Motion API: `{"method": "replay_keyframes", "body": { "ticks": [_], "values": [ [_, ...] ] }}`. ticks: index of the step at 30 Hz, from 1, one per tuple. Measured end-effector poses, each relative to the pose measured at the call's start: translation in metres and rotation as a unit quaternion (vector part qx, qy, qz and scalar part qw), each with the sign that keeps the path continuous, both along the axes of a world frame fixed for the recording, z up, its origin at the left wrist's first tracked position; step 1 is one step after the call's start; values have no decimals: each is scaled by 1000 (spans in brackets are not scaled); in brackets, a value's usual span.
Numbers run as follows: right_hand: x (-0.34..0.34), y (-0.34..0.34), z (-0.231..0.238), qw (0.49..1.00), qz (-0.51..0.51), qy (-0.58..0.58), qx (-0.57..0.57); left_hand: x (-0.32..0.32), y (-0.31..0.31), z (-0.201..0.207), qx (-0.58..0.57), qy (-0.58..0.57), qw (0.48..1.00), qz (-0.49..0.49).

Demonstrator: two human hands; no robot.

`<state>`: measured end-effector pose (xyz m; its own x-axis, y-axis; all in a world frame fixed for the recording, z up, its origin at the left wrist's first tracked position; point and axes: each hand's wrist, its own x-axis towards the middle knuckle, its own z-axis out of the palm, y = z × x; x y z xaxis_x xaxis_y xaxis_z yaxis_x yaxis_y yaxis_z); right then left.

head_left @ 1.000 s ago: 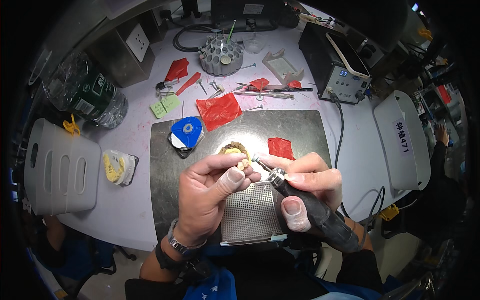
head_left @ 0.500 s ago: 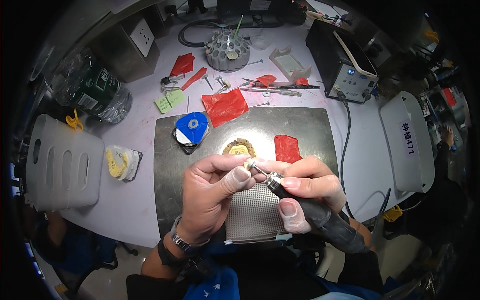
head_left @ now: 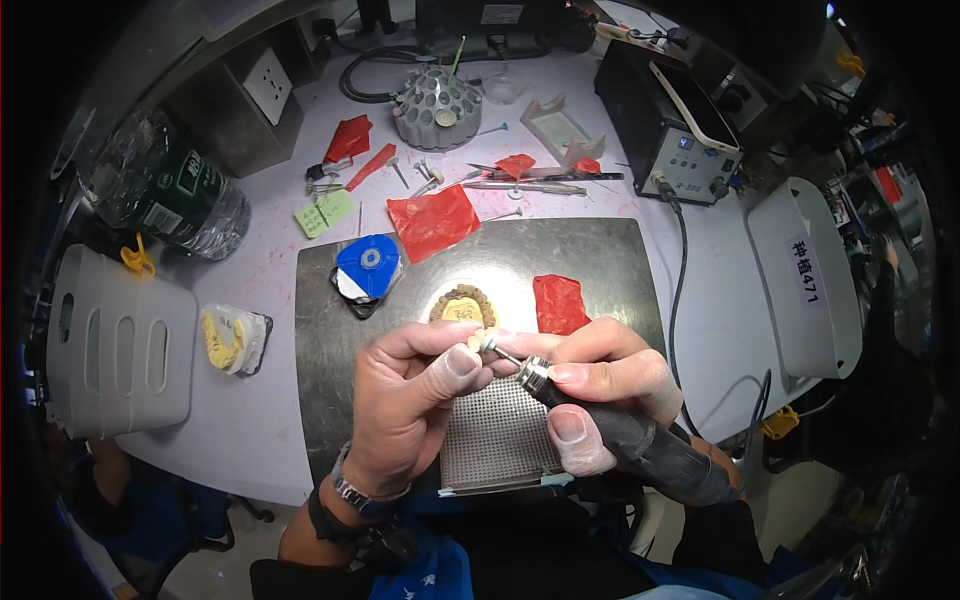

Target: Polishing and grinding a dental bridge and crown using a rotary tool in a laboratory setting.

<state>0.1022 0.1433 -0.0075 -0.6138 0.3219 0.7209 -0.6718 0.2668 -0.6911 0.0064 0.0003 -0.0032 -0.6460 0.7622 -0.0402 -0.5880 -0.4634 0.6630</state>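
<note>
My left hand (head_left: 405, 390) is closed, pinching a small tooth-coloured dental crown (head_left: 474, 342) between thumb and fingertips. In my right hand (head_left: 615, 375) is a black rotary handpiece (head_left: 640, 448) with a metal collar, held like a pen. Its thin shank ends in a small pale grinding tip (head_left: 488, 342), which meets or nearly meets the crown; exact contact is too small to tell. Both hands' fingertips come together and carry white dust. Just beyond them a yellow and brown dental arch model (head_left: 466, 304) lies on the metal plate (head_left: 620, 260), partly hidden by my fingers.
A perforated grille (head_left: 495, 440) lies beneath my hands. Around stand a blue-topped articulated holder (head_left: 367, 268), a plaster model (head_left: 235, 340), red sheets (head_left: 434, 222), a bur stand (head_left: 437, 110), a control box (head_left: 675, 130) with a cable, a bottle (head_left: 180, 190) and two plastic bins (head_left: 120, 340) (head_left: 800, 290).
The whole scene sits slightly further left in the picture. Both hands keep their grips on the crown and the handpiece, with only a slight shift between crown and tip.
</note>
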Motion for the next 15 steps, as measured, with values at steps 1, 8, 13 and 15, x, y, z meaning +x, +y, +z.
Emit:
{"method": "replay_keyframes", "body": {
  "ticks": [1, 8, 13, 15],
  "values": [
    [-1, 0, -1, 1000, -1, 14, 3, 0, 0, 0, 1, 0, 1000, -1],
    [-2, -4, 0, 996, -2, 27, -80, 1, 0, 2, 8, -17, 1000, -5],
    [-1, -1, 1, 999, 4, 18, -31, 1, -1, 0, 11, -14, 1000, -16],
    [0, 0, 3, 999, -3, 9, -31, 2, 0, 2, 15, -16, 1000, -12]
  ]
}}
